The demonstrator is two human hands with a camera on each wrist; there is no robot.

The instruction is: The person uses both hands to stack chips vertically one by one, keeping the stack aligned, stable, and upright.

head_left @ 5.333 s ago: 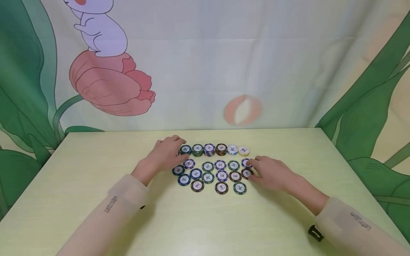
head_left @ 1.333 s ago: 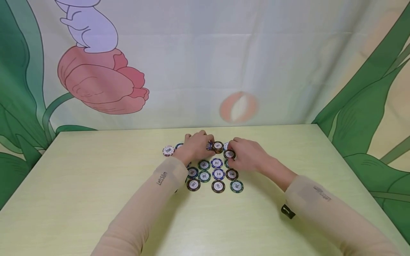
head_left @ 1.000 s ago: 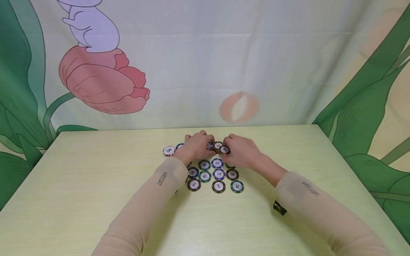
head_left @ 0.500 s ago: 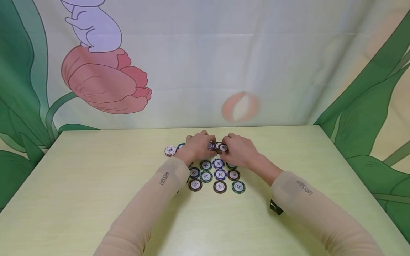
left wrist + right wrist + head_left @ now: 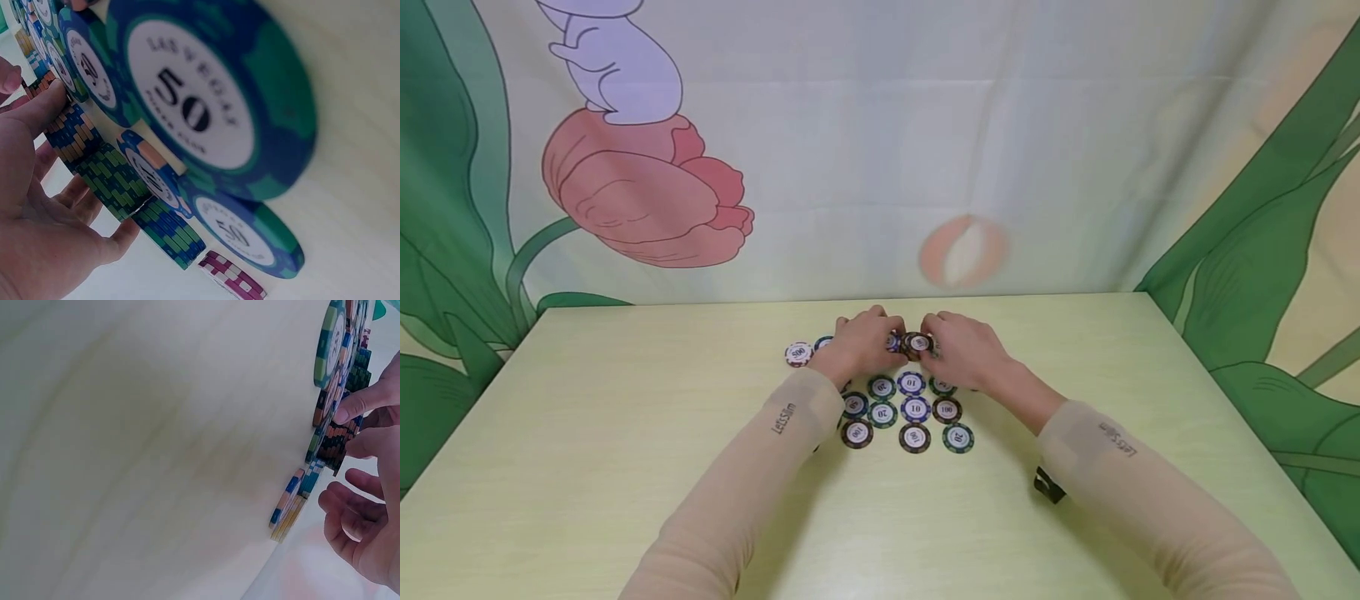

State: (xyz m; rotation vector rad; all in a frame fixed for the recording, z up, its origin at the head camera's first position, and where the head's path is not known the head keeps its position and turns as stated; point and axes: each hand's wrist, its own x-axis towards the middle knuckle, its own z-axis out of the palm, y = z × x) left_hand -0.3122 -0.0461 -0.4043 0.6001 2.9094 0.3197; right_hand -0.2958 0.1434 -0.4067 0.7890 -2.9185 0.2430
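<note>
Near the far side of the table, a row of poker chip stacks stands partly hidden by both hands. In the head view my right hand [image 5: 962,352] pinches a dark brown poker chip [image 5: 921,343] on top of the dark brown stack. That stack [image 5: 334,440] appears under the thumb in the right wrist view. My left hand [image 5: 859,343] holds the row from the other side, thumb in front and fingers behind, around the blue-and-orange stack [image 5: 72,131] and the dark stack's edge. A green stack [image 5: 112,181] stands beside its spread fingers.
Loose chips lie flat in rows nearer me, among them a blue 10 chip [image 5: 915,408] and a green 20 chip [image 5: 958,437]. A 500 chip [image 5: 799,354] marks the row's left end. A yellow stack [image 5: 290,519] stands at its right end. A printed curtain [image 5: 850,167] hangs behind the table.
My left hand has shifted right along the row. My right hand has brought the dark brown chip from the right of the loose chips onto the dark stack, lining it up closer.
</note>
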